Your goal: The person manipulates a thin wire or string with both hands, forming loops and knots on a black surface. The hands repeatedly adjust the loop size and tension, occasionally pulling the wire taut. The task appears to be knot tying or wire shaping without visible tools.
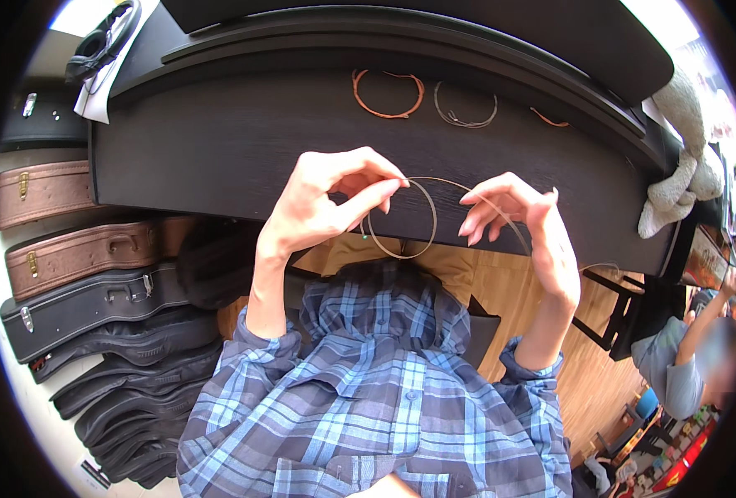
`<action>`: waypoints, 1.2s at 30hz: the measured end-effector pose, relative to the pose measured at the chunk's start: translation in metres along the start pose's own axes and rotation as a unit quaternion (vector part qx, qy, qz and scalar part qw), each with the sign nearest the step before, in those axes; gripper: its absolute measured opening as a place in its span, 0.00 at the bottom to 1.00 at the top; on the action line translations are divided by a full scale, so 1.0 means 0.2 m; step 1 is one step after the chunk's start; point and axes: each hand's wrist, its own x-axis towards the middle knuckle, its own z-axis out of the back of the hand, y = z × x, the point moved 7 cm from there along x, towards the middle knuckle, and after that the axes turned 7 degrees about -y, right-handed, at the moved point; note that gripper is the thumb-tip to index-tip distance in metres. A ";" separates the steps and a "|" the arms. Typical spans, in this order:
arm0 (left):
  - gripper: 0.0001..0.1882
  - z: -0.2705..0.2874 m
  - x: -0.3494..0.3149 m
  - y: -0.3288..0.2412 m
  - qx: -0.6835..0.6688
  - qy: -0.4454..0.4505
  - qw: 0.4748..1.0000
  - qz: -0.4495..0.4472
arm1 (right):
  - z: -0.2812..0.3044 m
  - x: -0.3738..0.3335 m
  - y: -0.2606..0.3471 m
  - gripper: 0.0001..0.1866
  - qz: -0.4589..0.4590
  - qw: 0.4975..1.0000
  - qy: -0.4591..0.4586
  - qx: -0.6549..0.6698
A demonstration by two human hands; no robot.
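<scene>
My left hand [334, 195] pinches a thin coiled instrument string [435, 222] between thumb and fingertips, close to the front edge of a dark piano-like top. The coil hangs as a loose ring below the pinch, with a tiny green end at its left side. From the pinch, a free length of the string arcs right and runs across my right hand [517, 216]. The right fingers are spread and loosely curved, with the string passing along them without a visible grip. Its far end trails off near the right forearm.
On the black top [218, 137] lie an orange coil of string [423, 93], a silver coil [467, 125] and a short orange piece [550, 121]. Instrument cases [85, 257] are stacked left. Headphones [94, 54] sit far left, a grey plush toy [675, 195] right. Another person [675, 357] is beyond.
</scene>
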 end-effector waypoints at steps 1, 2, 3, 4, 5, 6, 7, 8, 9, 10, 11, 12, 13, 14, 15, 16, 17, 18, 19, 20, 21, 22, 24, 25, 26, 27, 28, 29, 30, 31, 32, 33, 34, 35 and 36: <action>0.05 -0.04 0.03 0.00 -0.003 0.016 1.000 0.009 | 0.02 0.00 -0.02 0.35 -0.035 0.999 0.000 -0.013; 0.05 -0.08 0.05 0.00 -0.004 0.032 0.999 0.014 | 0.04 0.00 -0.04 0.29 -0.069 0.997 0.000 -0.025; 0.05 -0.10 0.06 0.01 -0.012 0.043 0.999 0.026 | 0.06 -0.01 -0.07 0.22 -0.103 0.994 0.001 -0.036; 0.05 -0.12 0.08 0.02 -0.020 0.053 0.998 0.038 | 0.09 -0.01 -0.07 0.18 -0.114 0.992 -0.017 -0.055; 0.05 -0.14 0.09 0.04 -0.020 0.063 0.996 0.064 | 0.12 -0.01 -0.08 0.13 -0.125 0.989 -0.034 -0.073; 0.05 -0.16 0.10 0.04 -0.035 0.073 0.995 0.058 | 0.15 -0.01 -0.10 0.09 -0.141 0.984 -0.053 -0.097; 0.06 -0.18 0.10 0.05 -0.041 0.084 0.993 0.066 | 0.18 -0.02 -0.11 0.13 -0.144 0.979 -0.071 -0.122; 0.06 -0.19 0.11 0.06 -0.041 0.095 0.991 0.086 | 0.20 -0.01 -0.10 0.13 -0.126 0.973 -0.092 -0.171; 0.06 -0.20 0.11 0.06 -0.051 0.103 0.990 0.086 | 0.22 0.00 -0.10 0.13 -0.107 0.963 -0.112 -0.220; 0.07 -0.22 0.11 0.08 -0.057 0.118 0.986 0.104 | 0.24 0.01 -0.10 0.13 -0.089 0.950 -0.133 -0.267; 0.07 -0.23 0.11 0.09 -0.062 0.133 0.982 0.122 | 0.25 0.02 -0.10 0.12 -0.072 0.943 -0.165 -0.279; 0.07 -0.24 0.11 0.09 -0.071 0.148 0.978 0.131 | 0.25 0.02 -0.10 0.12 -0.067 0.941 -0.170 -0.285; 0.08 -0.25 0.11 0.10 -0.079 0.158 0.974 0.143 | 0.26 0.03 -0.11 0.11 -0.062 0.939 -0.175 -0.291; 0.08 -0.25 0.11 0.09 -0.091 0.168 0.971 0.146 | 0.26 0.03 -0.11 0.10 -0.054 0.936 -0.179 -0.297; 0.08 -0.26 0.12 0.10 -0.095 0.177 0.968 0.152 | 0.25 0.04 -0.12 0.10 -0.046 0.938 -0.182 -0.290; 0.09 -0.25 0.13 0.10 -0.085 0.154 0.973 0.150 | 0.24 0.06 -0.13 0.10 -0.037 0.940 -0.184 -0.283; 0.09 -0.25 0.14 0.10 -0.067 0.129 0.978 0.151 | 0.23 0.07 -0.13 0.09 -0.026 0.942 -0.188 -0.277; 0.09 -0.24 0.15 0.11 -0.041 0.104 0.981 0.158 | 0.21 0.07 -0.14 0.07 -0.031 0.943 -0.174 -0.282; 0.10 -0.24 0.14 0.11 -0.036 0.087 0.982 0.163 | 0.19 0.08 -0.13 0.07 -0.009 0.943 -0.171 -0.285; 0.10 -0.25 0.14 0.11 -0.018 0.079 0.985 0.155 | 0.17 0.08 -0.13 0.07 0.006 0.941 -0.170 -0.294; 0.11 -0.25 0.14 0.10 0.002 0.070 0.986 0.149 | 0.17 0.07 -0.14 0.09 -0.009 0.940 -0.166 -0.299; 0.11 -0.25 0.13 0.10 0.017 0.061 0.988 0.140 | 0.17 0.06 -0.14 0.08 -0.009 0.943 -0.155 -0.294; 0.11 -0.26 0.13 0.09 0.036 0.055 0.991 0.118 | 0.16 0.06 -0.13 0.07 -0.002 0.953 -0.128 -0.276; 0.11 -0.26 0.13 0.08 0.028 0.044 0.993 0.107 | 0.16 0.06 -0.13 0.07 0.001 0.952 -0.117 -0.282; 0.11 -0.26 0.13 0.08 0.020 0.033 0.995 0.093 | 0.16 0.06 -0.12 0.07 0.013 0.952 -0.105 -0.286; 0.11 -0.26 0.14 0.08 0.006 0.025 0.996 0.090 | 0.16 0.07 -0.12 0.07 0.017 0.950 -0.095 -0.296; 0.11 -0.26 0.14 0.08 -0.005 0.003 0.997 0.081 | 0.17 0.08 -0.10 0.06 0.041 0.947 -0.107 -0.301; 0.11 -0.25 0.14 0.09 -0.015 -0.019 0.997 0.067 | 0.17 0.10 -0.09 0.07 0.057 0.941 -0.121 -0.311; 0.10 -0.25 0.15 0.09 -0.025 -0.040 0.997 0.053 | 0.18 0.11 -0.08 0.07 0.065 0.934 -0.134 -0.324; 0.09 -0.24 0.14 0.10 -0.012 -0.066 0.996 0.053 | 0.19 0.13 -0.07 0.07 0.080 0.929 -0.133 -0.335; 0.09 -0.24 0.14 0.10 -0.001 -0.069 0.997 0.031 | 0.19 0.15 -0.06 0.07 0.089 0.923 -0.131 -0.350; 0.09 -0.24 0.13 0.10 0.006 -0.073 0.997 0.003 | 0.19 0.16 -0.06 0.07 0.087 0.916 -0.129 -0.369; 0.09 -0.24 0.12 0.09 0.013 -0.077 0.997 -0.026 | 0.19 0.17 -0.04 0.07 0.100 0.918 -0.125 -0.363; 0.08 -0.25 0.10 0.08 0.021 -0.068 0.996 -0.055 | 0.19 0.18 -0.03 0.08 0.104 0.919 -0.121 -0.361; 0.08 -0.24 0.09 0.08 0.023 -0.066 0.995 -0.068 | 0.19 0.18 -0.03 0.09 0.108 0.919 -0.115 -0.360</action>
